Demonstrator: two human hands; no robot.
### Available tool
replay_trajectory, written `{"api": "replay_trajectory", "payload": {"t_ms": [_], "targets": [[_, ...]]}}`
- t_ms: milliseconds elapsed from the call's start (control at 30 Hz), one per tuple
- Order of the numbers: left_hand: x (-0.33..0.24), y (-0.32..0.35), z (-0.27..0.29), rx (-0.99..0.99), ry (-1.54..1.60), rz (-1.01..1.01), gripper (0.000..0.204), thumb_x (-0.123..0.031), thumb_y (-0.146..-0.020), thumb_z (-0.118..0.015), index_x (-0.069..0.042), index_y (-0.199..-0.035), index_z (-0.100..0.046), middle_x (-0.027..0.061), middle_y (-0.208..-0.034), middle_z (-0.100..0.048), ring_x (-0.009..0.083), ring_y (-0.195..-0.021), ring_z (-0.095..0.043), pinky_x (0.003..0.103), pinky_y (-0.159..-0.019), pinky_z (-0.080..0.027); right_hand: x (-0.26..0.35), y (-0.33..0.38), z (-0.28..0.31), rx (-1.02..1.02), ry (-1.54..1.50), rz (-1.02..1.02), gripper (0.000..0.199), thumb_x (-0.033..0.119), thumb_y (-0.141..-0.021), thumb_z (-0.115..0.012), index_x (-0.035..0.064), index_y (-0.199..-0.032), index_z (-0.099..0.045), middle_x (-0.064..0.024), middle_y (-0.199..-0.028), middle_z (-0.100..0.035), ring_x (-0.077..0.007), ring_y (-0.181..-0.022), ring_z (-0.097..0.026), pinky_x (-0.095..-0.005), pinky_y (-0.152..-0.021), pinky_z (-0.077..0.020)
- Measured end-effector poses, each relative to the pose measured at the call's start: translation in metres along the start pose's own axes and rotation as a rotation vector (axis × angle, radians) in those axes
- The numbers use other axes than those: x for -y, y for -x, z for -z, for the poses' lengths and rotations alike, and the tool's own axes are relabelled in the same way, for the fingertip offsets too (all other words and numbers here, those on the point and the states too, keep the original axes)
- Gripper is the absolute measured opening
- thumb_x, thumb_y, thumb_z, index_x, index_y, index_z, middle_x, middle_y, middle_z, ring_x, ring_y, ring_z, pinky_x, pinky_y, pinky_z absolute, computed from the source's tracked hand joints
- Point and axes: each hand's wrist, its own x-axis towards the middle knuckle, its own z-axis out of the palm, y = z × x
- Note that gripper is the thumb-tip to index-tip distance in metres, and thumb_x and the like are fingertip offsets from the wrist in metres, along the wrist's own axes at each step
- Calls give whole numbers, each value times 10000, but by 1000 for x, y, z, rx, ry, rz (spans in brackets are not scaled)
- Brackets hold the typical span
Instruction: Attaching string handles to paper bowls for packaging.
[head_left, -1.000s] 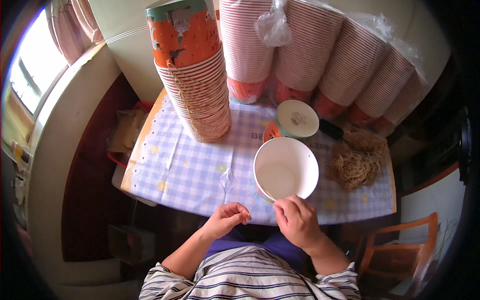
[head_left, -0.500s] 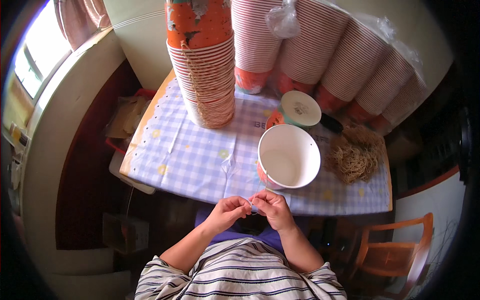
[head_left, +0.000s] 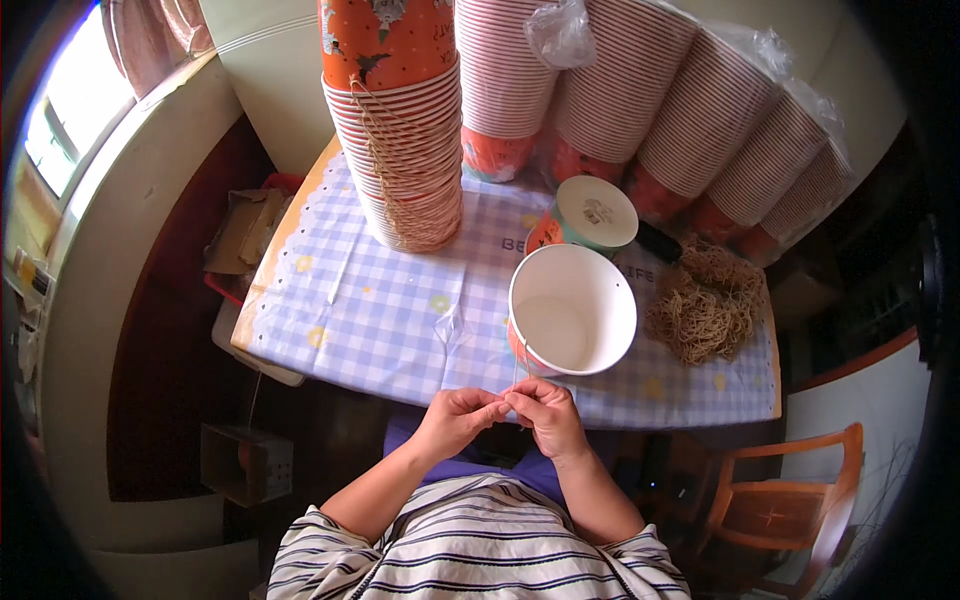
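Observation:
My left hand and my right hand meet just off the table's near edge, fingertips pinched together. Between them they hold a thin cord, which runs up to the near rim of a white-lined paper bucket. The bucket stands on the table with its mouth facing me, and its inside looks bare. Where the cord crosses between my fingertips is partly hidden. Behind that bucket, another one rests upside down, its pale base upward.
A tall stack of nested buckets with cord handles stands at the left on the checked tablecloth. Plastic-wrapped bucket stacks line the back. At the right lies a heap of tan cords. A wooden chair is at lower right.
My fingertips have drawn closer together over the cord, and less of it shows between them. The whole view has shifted slightly; the buckets stay in place.

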Motion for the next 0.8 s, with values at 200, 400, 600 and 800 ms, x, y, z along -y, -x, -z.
{"api": "replay_trajectory", "payload": {"t_ms": [200,400,600,800], "targets": [[15,4,-5,-67,94,-116,178,-145,-894,-612,16,-959,-650,16,-824,-642,59,-748,-553,198,-668,-458,-4,2,-1,-45,36,32,48,104,-850,-638,57,-856,-631,37,-727,-578,-14,-572,-446,-158,-511,-336],[17,16,-15,-188,-328,-332,98,-58,-865,-600,14,-924,-629,70,-791,-632,140,-702,-596,254,-651,-475,-13,8,4,-56,232,93,91,108,-850,-644,25,-825,-616,24,-752,-578,-41,-666,-509,-192,-631,-427],[14,8,-10,-269,-758,-694,131,-34,-714,-647,-37,-841,-618,87,-701,-575,254,-630,-572,342,-596,-456,-14,6,-2,-98,350,162,107,107,-842,-647,16,-793,-617,28,-732,-566,-36,-657,-505,-190,-616,-424],[16,1,-9,-292,-945,-809,130,-65,-655,-650,-81,-776,-606,50,-670,-562,224,-613,-561,335,-587,-423,-11,4,-1,-123,276,137,98,103,-843,-644,21,-804,-606,51,-701,-548,-21,-628,-471,-181,-580,-400]]}}
